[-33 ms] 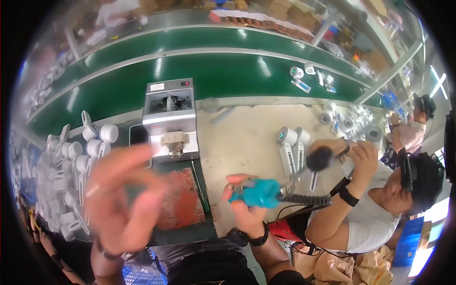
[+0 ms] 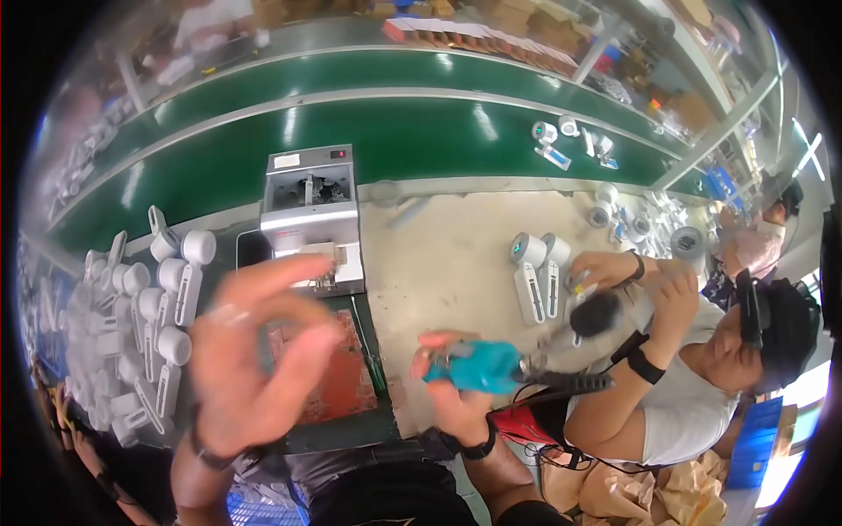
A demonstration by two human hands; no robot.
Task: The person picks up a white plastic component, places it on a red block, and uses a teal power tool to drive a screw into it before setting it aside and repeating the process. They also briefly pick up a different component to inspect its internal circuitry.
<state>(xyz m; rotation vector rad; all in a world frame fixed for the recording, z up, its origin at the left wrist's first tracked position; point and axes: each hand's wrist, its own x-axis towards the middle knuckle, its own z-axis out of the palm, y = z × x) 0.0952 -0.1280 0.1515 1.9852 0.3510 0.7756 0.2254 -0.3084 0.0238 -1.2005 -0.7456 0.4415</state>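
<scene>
My left hand (image 2: pixel 259 359) is raised in front of the grey screw feeder machine (image 2: pixel 311 228), smeared by motion. Its thumb and forefinger curve apart, and nothing shows between them. My right hand (image 2: pixel 452 390) is wrapped round a teal electric screwdriver (image 2: pixel 484 366), which lies sideways over the bench with a black coiled cord (image 2: pixel 574 380) at its right end. Under my left hand is a worn red mat (image 2: pixel 338 377). A thin metal rod with a green end (image 2: pixel 377 373) lies beside the mat.
White handled parts with round heads (image 2: pixel 175 302) are heaped at the left. Two similar units (image 2: pixel 539 276) stand right of centre. A co-worker's arm (image 2: pixel 658 351) and dark round-ended tool (image 2: pixel 595 314) reach in from the right. A green conveyor (image 2: pixel 412 136) crosses behind.
My left hand has moved right, its fingertips now in front of the feeder's outlet. My right hand and the screwdriver stay nearly in place. The co-worker's tool has shifted slightly.
</scene>
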